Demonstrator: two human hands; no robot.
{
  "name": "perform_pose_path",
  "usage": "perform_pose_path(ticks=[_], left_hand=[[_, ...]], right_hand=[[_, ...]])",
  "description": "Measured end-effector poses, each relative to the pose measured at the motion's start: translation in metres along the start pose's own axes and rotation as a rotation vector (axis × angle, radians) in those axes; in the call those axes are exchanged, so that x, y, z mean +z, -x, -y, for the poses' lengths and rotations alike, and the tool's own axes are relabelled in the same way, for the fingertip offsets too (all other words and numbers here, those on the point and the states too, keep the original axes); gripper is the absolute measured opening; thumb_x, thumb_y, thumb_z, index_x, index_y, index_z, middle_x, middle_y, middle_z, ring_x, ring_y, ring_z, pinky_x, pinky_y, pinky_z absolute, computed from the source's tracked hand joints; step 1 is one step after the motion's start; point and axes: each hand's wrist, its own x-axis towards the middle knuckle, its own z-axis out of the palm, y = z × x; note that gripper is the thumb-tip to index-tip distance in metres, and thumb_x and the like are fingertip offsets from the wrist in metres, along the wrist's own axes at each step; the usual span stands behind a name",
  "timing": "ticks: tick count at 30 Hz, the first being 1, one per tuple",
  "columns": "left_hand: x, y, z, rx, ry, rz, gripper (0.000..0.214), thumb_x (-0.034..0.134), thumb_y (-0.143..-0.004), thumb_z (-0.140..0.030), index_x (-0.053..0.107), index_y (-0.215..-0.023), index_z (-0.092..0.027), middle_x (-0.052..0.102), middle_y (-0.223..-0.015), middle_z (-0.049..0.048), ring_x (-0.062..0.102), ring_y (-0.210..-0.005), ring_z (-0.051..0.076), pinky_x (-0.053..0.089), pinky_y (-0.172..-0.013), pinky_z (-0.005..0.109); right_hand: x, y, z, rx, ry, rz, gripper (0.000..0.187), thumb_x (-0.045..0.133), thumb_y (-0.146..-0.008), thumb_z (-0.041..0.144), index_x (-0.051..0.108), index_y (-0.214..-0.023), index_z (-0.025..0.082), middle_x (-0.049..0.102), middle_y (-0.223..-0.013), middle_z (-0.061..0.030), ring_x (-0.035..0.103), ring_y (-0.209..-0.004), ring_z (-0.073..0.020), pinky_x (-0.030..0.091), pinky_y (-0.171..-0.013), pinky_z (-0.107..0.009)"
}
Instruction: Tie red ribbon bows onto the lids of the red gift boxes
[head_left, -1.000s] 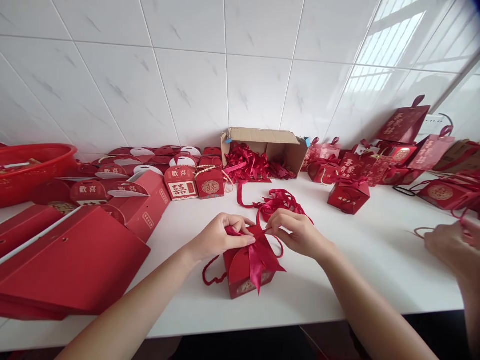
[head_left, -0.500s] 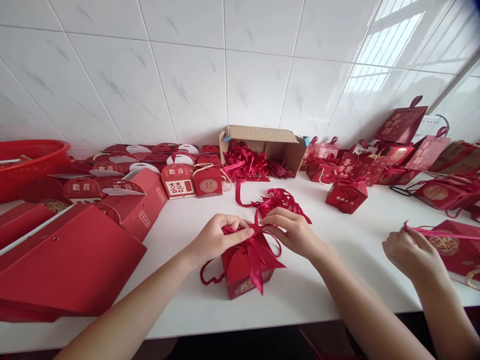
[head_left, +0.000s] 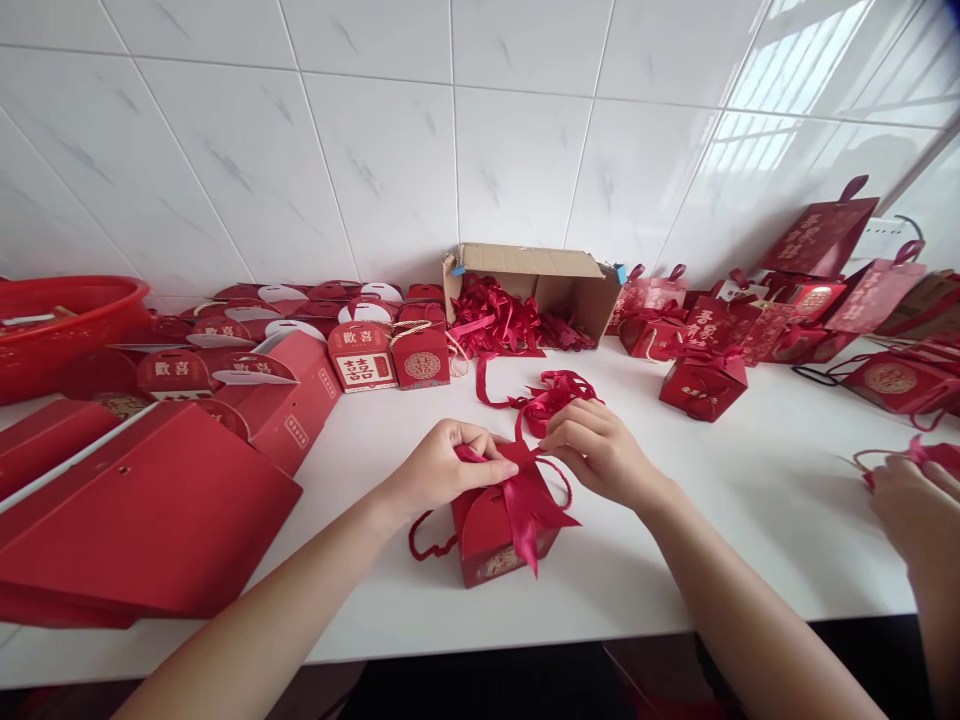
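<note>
A small red gift box [head_left: 487, 535] with a gold emblem and a cord handle stands on the white table [head_left: 720, 520] in front of me. A dark red ribbon [head_left: 525, 500] is tied at its top, its tails hanging over the front. My left hand [head_left: 442, 465] pinches the ribbon's left loop, fingers closed. My right hand [head_left: 596, 450] pinches the right side of the ribbon at the knot, fingers closed too. Loose red ribbons [head_left: 555, 392] lie just behind my hands.
An open cardboard box [head_left: 570, 285] full of red ribbons stands against the tiled wall. Flat and folded red boxes [head_left: 150, 500] fill the left, with a red basket [head_left: 67, 330]. Finished red boxes [head_left: 705, 385] crowd the right. Another person's hand [head_left: 911, 505] works at the right edge.
My hands stay on the ribbon at the box top, shifting slightly. The other person's hand at the right moved in with a box, then drew back to the edge.
</note>
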Motion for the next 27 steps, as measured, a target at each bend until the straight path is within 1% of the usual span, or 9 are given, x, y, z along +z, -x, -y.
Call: perform_pose_path(ticks=[3, 6, 8, 12, 16, 19, 22, 24, 27], left_hand=[[-0.002, -0.001, 0.001, 0.012, -0.006, 0.021, 0.052, 0.071, -0.072, -0.025, 0.024, -0.051, -0.020, 0.061, -0.058, 0.0001, 0.064, -0.088, 0.019, 0.044, -0.095, 0.034], [-0.002, 0.000, 0.001, 0.015, 0.012, 0.058, 0.051, 0.070, -0.072, -0.025, 0.024, -0.052, -0.020, 0.061, -0.056, -0.0009, 0.065, -0.082, 0.017, 0.041, -0.100, 0.034], [-0.003, 0.001, -0.001, -0.005, 0.019, 0.066, 0.052, 0.071, -0.071, -0.026, 0.023, -0.051, -0.020, 0.060, -0.055, -0.0015, 0.065, -0.077, 0.017, 0.045, -0.095, 0.034], [-0.004, 0.002, -0.002, -0.061, 0.000, 0.053, 0.053, 0.073, -0.067, -0.028, 0.024, -0.051, -0.019, 0.060, -0.059, -0.0007, 0.063, -0.070, 0.016, 0.050, -0.076, 0.031], [-0.004, 0.002, -0.002, -0.038, -0.031, 0.032, 0.048, 0.073, -0.068, -0.030, 0.030, -0.049, -0.018, 0.064, -0.065, 0.0021, 0.062, -0.076, 0.018, 0.049, -0.069, 0.028], [-0.003, 0.003, -0.002, -0.011, -0.052, 0.014, 0.042, 0.073, -0.069, -0.029, 0.038, -0.049, -0.017, 0.067, -0.071, 0.0038, 0.062, -0.076, 0.018, 0.048, -0.066, 0.028], [-0.002, 0.005, -0.002, 0.005, -0.055, 0.002, 0.039, 0.073, -0.069, -0.030, 0.042, -0.049, -0.017, 0.068, -0.073, 0.0043, 0.063, -0.075, 0.018, 0.048, -0.066, 0.028], [-0.001, 0.006, -0.003, 0.011, -0.047, -0.001, 0.039, 0.073, -0.070, -0.031, 0.042, -0.049, -0.017, 0.069, -0.075, 0.0052, 0.064, -0.079, 0.019, 0.049, -0.068, 0.029], [-0.001, 0.006, -0.003, 0.009, -0.036, 0.010, 0.039, 0.072, -0.071, -0.033, 0.044, -0.049, -0.017, 0.070, -0.077, 0.0065, 0.064, -0.077, 0.019, 0.050, -0.066, 0.028]], right_hand=[[-0.002, 0.001, -0.002, 0.006, 0.038, -0.004, 0.012, 0.052, -0.091, 0.013, 0.056, -0.081, 0.019, 0.062, -0.079, -0.0023, 0.053, -0.073, -0.0143, 0.038, -0.065, -0.027], [-0.007, 0.002, -0.004, 0.010, 0.066, -0.009, 0.012, 0.053, -0.092, 0.017, 0.056, -0.080, 0.019, 0.064, -0.080, -0.0020, 0.053, -0.075, -0.0140, 0.037, -0.066, -0.028], [-0.009, 0.003, -0.006, 0.010, 0.081, -0.013, 0.012, 0.053, -0.092, 0.016, 0.056, -0.080, 0.019, 0.064, -0.080, -0.0019, 0.052, -0.075, -0.0141, 0.036, -0.066, -0.028], [-0.008, 0.004, -0.010, 0.015, 0.094, -0.031, 0.012, 0.052, -0.091, 0.015, 0.056, -0.081, 0.020, 0.063, -0.081, -0.0027, 0.052, -0.078, -0.0153, 0.036, -0.067, -0.028], [-0.004, 0.001, -0.008, 0.047, 0.080, -0.035, 0.013, 0.049, -0.092, 0.014, 0.055, -0.082, 0.019, 0.063, -0.079, -0.0035, 0.052, -0.074, -0.0155, 0.037, -0.065, -0.029], [-0.016, -0.002, 0.002, 0.123, -0.056, 0.012, 0.010, 0.049, -0.091, 0.013, 0.057, -0.093, 0.020, 0.063, -0.088, -0.0054, 0.055, -0.082, -0.0176, 0.044, -0.072, -0.031], [-0.036, -0.001, 0.021, 0.231, -0.191, -0.026, 0.015, 0.053, -0.088, 0.017, 0.056, -0.102, 0.020, 0.060, -0.098, -0.0085, 0.057, -0.088, -0.0201, 0.049, -0.075, -0.034], [-0.044, 0.001, 0.036, 0.263, -0.195, -0.027, 0.016, 0.059, -0.085, 0.023, 0.057, -0.101, 0.021, 0.059, -0.096, -0.0087, 0.057, -0.086, -0.0208, 0.050, -0.073, -0.035], [-0.042, 0.005, 0.052, 0.312, -0.105, 0.099, 0.023, 0.066, -0.082, 0.030, 0.060, -0.102, 0.021, 0.061, -0.096, -0.0084, 0.059, -0.086, -0.0214, 0.051, -0.074, -0.035]])
